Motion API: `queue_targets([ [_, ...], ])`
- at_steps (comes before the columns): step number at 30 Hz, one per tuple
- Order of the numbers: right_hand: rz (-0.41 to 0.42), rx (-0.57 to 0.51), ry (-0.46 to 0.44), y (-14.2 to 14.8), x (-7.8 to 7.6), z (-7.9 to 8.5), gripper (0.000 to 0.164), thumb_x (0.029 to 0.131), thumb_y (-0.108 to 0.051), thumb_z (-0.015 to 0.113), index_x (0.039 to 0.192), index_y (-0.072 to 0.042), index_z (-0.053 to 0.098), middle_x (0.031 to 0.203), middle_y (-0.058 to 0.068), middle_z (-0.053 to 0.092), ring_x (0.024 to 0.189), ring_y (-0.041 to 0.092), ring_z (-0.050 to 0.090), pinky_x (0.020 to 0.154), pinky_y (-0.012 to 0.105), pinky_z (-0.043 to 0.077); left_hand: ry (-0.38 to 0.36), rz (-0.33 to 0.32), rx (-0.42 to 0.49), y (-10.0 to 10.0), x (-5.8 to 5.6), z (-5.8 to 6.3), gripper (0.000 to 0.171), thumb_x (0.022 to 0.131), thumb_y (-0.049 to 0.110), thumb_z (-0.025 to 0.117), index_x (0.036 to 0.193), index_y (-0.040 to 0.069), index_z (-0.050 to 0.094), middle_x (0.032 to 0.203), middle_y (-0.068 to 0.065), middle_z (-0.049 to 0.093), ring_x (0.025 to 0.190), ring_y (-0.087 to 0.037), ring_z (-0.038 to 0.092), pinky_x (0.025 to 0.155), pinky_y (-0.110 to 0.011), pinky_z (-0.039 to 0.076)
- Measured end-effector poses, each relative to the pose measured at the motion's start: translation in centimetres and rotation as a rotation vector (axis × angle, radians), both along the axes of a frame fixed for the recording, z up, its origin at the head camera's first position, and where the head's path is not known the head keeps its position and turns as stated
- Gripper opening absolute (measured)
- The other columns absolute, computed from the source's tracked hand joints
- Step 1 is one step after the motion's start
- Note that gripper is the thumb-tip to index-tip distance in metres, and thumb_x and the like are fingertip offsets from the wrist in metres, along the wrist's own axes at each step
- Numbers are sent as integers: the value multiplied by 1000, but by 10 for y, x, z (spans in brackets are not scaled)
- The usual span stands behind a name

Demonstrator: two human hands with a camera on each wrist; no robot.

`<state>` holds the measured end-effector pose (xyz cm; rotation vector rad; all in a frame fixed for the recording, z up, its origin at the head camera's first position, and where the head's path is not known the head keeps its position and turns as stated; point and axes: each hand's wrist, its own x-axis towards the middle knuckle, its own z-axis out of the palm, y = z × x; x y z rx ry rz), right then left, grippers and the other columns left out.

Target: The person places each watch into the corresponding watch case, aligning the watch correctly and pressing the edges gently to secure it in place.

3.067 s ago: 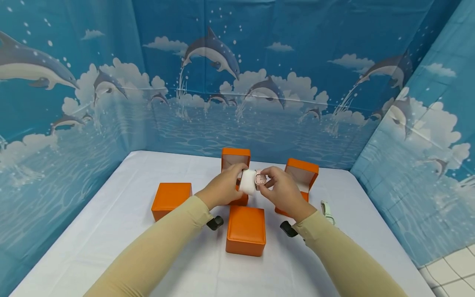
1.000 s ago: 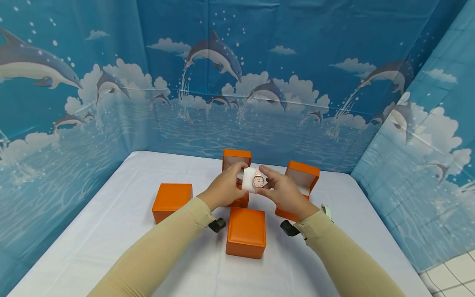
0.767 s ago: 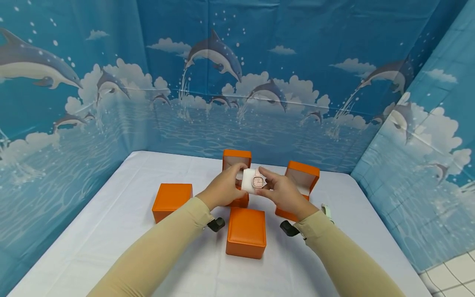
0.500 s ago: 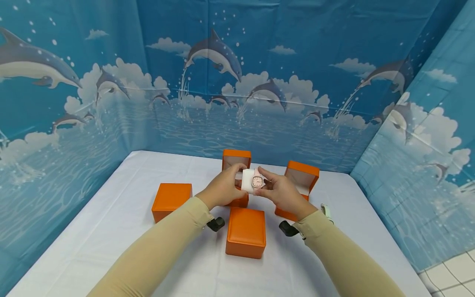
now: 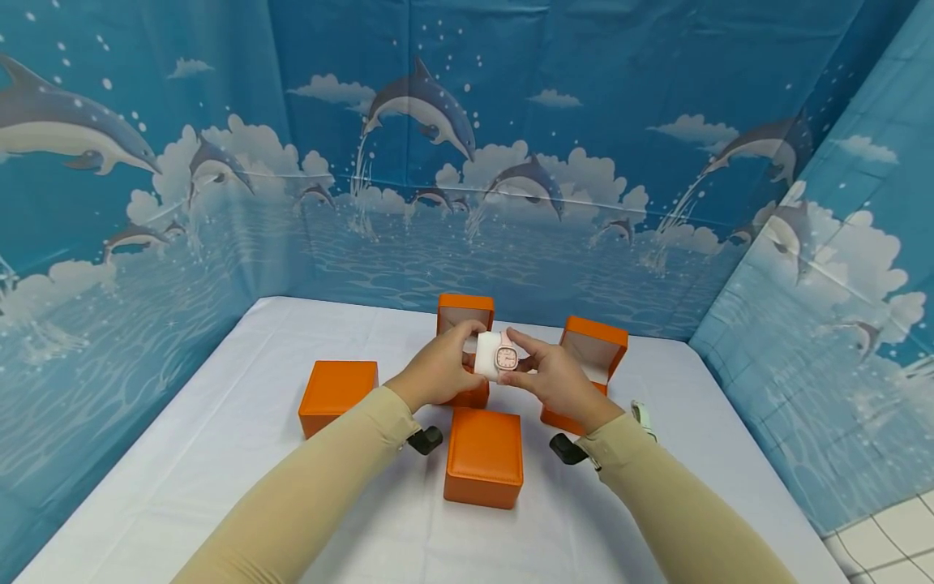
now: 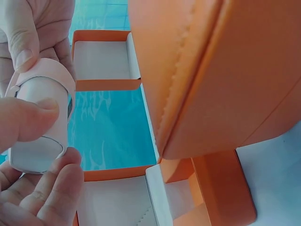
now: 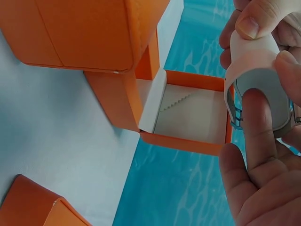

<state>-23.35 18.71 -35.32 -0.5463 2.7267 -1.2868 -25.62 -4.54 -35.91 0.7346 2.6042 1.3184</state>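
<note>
Above the table, a white watch cushion [image 5: 487, 355] is held between the thumb and fingers of my left hand [image 5: 438, 367]. Around its right end sits a pink watch [image 5: 507, 358] with a squarish rose-gold case, dial facing me. My right hand [image 5: 560, 377] pinches the watch end, fingers at the top and thumb at the bottom. In the left wrist view, the pink strap [image 6: 49, 71] wraps the cushion. The right wrist view shows the strap [image 7: 248, 62] from its other side, with a fingertip pressed against the cushion's end.
Behind my hands stand two orange boxes with raised lids, a middle box [image 5: 465, 302] and a right box [image 5: 594, 328]. A closed orange box [image 5: 485, 446] is in front, another closed box [image 5: 340, 389] at left. A pale green watch [image 5: 642, 415] lies by my right sleeve.
Since about three seconds ago, the pink watch has moved left onto the cushion and its dial has turned more toward me. Over the last second the hands have shifted only slightly.
</note>
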Motion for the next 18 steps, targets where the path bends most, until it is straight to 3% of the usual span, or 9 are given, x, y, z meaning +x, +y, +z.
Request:
queue_targets([
  [4,-4,5,10,0,0,1,82,94,-23,80,164,-19,38,139,15,68,108,25,72,76,28,58,1,5,-5,0,0,0,73,92,8,81,153,16,41,145,-7,58,115,-20,72,95,-36,62],
  [12,13,-31,7,1,-2,-1,83,94,-25,80,165,-20,37,163,10,49,135,32,63,96,38,62,0,21,-14,1,0,0,74,91,9,81,153,18,41,143,-6,59,115,-20,71,96,-37,62],
  [18,18,-49,-5,1,-5,-5,82,94,-24,79,164,-21,37,165,10,45,140,33,59,101,40,60,4,20,-12,0,-1,-1,73,91,10,81,153,18,41,144,-6,59,116,-20,72,96,-37,62],
])
